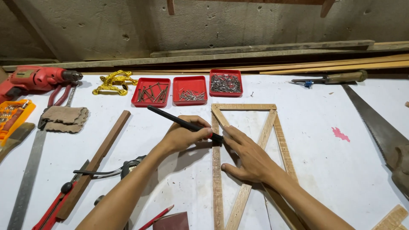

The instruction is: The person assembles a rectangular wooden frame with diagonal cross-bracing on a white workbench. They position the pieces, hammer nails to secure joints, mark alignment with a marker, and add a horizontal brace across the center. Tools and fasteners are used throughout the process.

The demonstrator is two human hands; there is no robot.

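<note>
The left hand [184, 135] is closed around a black marker [183, 123], pinching it low on the barrel so the tip meets the left upright slat of a wooden slat frame [217, 170], while the long barrel slants up and away to the left of the grip. Just right of that tip, the right hand [249, 157] lies flat and open on the frame, fingers spread across the crossing diagonal slats and gripping nothing. Beyond the grip, towards the wall, stand three red trays of nails [190, 90]. Well to the left of the grip lie a loose wooden strip [97, 159] and a red power drill [34, 79]; far right lies a hand saw [379, 127].
</note>
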